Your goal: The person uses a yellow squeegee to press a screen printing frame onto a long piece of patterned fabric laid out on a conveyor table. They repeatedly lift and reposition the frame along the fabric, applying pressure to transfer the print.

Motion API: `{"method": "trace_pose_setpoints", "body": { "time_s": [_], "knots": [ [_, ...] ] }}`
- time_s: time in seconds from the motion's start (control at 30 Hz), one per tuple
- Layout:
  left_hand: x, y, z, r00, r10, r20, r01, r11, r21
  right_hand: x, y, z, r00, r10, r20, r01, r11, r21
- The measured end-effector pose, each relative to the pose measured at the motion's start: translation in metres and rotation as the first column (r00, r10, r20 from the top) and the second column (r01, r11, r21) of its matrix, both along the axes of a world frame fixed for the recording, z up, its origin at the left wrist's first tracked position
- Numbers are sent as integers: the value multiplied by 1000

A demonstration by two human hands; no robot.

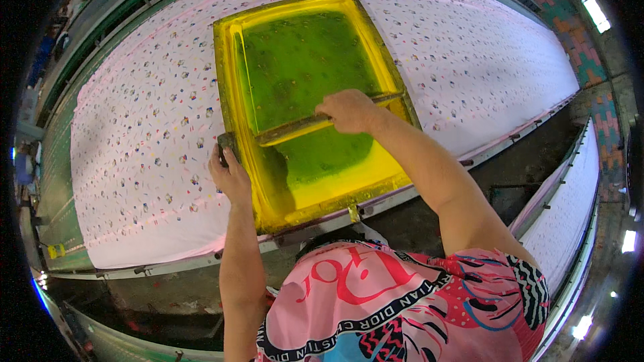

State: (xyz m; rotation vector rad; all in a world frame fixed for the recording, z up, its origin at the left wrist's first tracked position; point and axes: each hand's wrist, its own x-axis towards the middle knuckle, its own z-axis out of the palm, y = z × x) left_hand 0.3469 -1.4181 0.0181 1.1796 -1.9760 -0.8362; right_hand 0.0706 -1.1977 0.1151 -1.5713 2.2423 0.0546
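A yellow-framed printing screen (231, 67) with green mesh lies flat on white cloth (134, 161) dotted with small coloured motifs. Across the screen's middle runs a long squeegee bar (295, 127). My right hand (349, 110) is closed over the bar near its right half. At the screen's left edge, my left hand (228, 174) grips the dark end of the bar where it sticks out past the frame. Yellow ink pools along the near inside edge of the frame.
The cloth covers a long printing table (469, 154) running left to right, with a metal rail along its near edge. A second cloth-covered table (570, 214) lies to the right across a dark aisle. Green table edging shows at far left.
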Motion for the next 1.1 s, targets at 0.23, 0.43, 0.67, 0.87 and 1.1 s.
{"method": "trace_pose_setpoints", "body": {
  "time_s": [0.23, 0.43, 0.67, 0.87, 1.1],
  "knots": [
    [6, -4, -15, 992, 19, -129, -12, 998, 56, 101, 76, 3, 1000, -7, 5, 8, 998, -59],
    [-1, 3, -1, 995, 32, -97, -30, 999, 26, 148, 117, -2, 999, -18, -46, 12, 992, -126],
    [-5, -2, -7, 995, 52, 85, -49, 998, -34, 159, 145, -14, 997, 42, 60, -22, 955, -296],
    [-4, -9, -3, 988, 40, 147, -34, 998, -46, 133, 185, -30, 975, 123, 183, -26, 890, -456],
    [12, -31, -21, 991, 52, 127, -48, 998, -34, 37, 274, -26, 945, -182, 272, 319, 693, -647]
  ]
}}
